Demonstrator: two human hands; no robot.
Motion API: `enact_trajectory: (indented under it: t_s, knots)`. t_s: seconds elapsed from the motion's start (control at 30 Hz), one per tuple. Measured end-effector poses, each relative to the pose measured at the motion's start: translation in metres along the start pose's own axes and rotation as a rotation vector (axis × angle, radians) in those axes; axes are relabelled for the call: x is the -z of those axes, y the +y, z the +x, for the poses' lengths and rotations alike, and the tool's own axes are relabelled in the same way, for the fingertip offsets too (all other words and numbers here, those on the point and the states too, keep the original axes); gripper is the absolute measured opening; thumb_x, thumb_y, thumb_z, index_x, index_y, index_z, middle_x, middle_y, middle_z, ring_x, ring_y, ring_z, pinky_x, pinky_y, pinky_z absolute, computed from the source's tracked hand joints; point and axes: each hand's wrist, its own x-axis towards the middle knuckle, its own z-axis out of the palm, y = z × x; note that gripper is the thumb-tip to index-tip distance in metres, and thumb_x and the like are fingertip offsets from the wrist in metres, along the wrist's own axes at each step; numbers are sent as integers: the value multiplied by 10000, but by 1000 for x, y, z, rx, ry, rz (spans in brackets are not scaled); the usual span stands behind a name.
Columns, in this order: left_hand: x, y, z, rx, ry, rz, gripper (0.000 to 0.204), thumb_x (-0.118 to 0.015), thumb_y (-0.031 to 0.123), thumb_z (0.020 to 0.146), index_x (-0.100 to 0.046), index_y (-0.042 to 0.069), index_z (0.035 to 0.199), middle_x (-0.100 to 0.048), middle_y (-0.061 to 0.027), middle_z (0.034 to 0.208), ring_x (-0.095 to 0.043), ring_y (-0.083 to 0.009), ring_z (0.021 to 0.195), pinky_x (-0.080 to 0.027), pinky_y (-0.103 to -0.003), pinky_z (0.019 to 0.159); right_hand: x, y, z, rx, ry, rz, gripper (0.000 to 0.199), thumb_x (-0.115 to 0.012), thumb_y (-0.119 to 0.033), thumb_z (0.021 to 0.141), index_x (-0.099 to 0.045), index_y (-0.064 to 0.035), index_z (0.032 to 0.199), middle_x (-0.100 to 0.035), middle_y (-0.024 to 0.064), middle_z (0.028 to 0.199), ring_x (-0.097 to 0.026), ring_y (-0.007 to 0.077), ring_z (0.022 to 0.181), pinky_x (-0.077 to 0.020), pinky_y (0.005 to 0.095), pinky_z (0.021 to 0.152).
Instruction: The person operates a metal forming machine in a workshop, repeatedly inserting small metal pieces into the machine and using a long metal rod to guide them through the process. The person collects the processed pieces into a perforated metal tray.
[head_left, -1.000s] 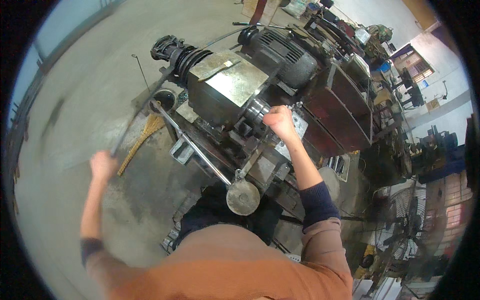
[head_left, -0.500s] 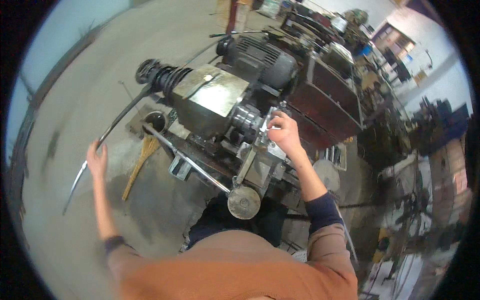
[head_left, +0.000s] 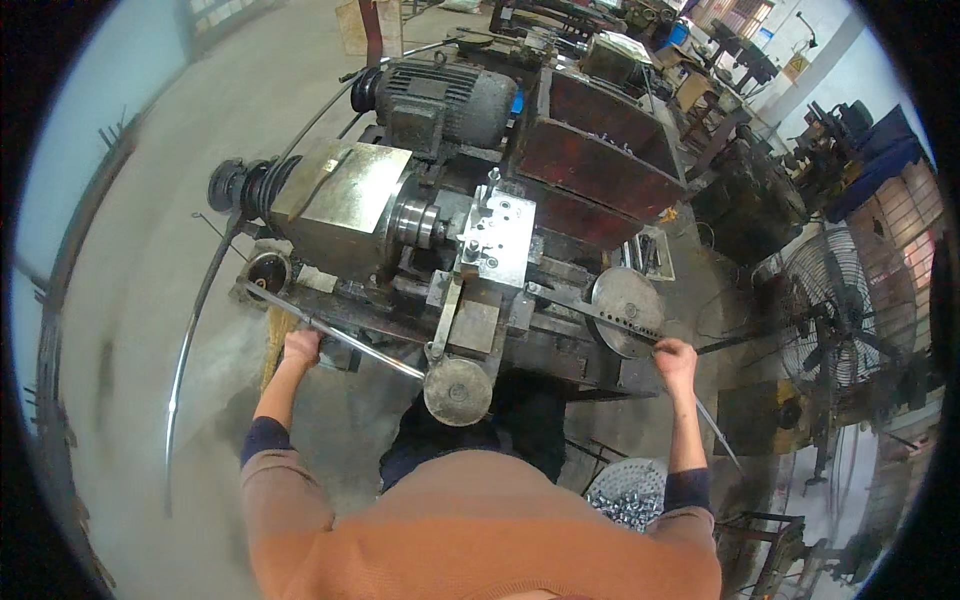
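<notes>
1. The left hand (head_left: 300, 347), at centre left of the frame, is closed around the near end of a long steel rod (head_left: 345, 340) that slants up to the left across the front of the lathe (head_left: 400, 215). Half a second ago this hand was far out at the left edge, holding a long curved bar over the floor; it has since come in to the machine.
2. The right hand (head_left: 676, 360), right of centre, is wrapped around a lever handle (head_left: 600, 315) whose flat arm runs left toward the tool block. Earlier it rested up on that square tool block (head_left: 497, 232) beside the chuck; it has dropped to the lower right.
3. Both hands are now on the machine front, one at each side (a judgement: the handling has passed from fetching stock to feeding and working the machine).
4. The curved bar (head_left: 190, 330) still arcs down the left of the frame, clear of both hands.
5. A round handwheel (head_left: 458, 391) sits low at centre, between the hands, untouched.
6. A perforated basket of small metal parts (head_left: 625, 495) stands at lower right, below the right forearm.
</notes>
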Motion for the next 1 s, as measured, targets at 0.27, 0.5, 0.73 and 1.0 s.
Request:
enact_trajectory:
  t_s: [0.27, 0.5, 0.73, 1.0]
  knots:
    - [13, -40, -27, 143, 313, -473, 364, -650, 261, 765, -608, 45, 1055, -662, -137, 875, -645, -290, 733, -517, -381, 634, 35, 226, -66, -421, -1, -749, 514, -674, -234, 575, -601, -71, 1057, -640, 168, 900, -608, 340, 891, -480, 412, 794]
    - [84, -30, -49, 478, 554, -1628, 519, -539, 413, 873, -545, -68, 1070, -628, -143, 766, -610, -194, 548, -501, -290, 484, 13, 167, -132, -494, -2, -721, 306, -625, -320, 634, -626, -59, 792, -643, 172, 807, -626, 357, 794, -504, 421, 728]
    - [74, 13, -9, 431, 821, -1638, 372, -602, 299, 816, -547, -42, 954, -588, -122, 750, -573, -200, 574, -453, -322, 469, -28, 100, -206, -550, -99, -48, 267, -583, -237, 621, -648, -37, 785, -623, 209, 731, -601, 383, 722, -469, 423, 653]
    - [68, 8, -6, 498, 694, -1648, 380, -592, 245, 793, -518, -52, 1019, -587, -122, 830, -595, -216, 649, -477, -312, 470, -48, 91, -223, -422, 11, 37, 242, -564, -207, 640, -617, -6, 764, -594, 226, 681, -595, 381, 679, -447, 414, 595]
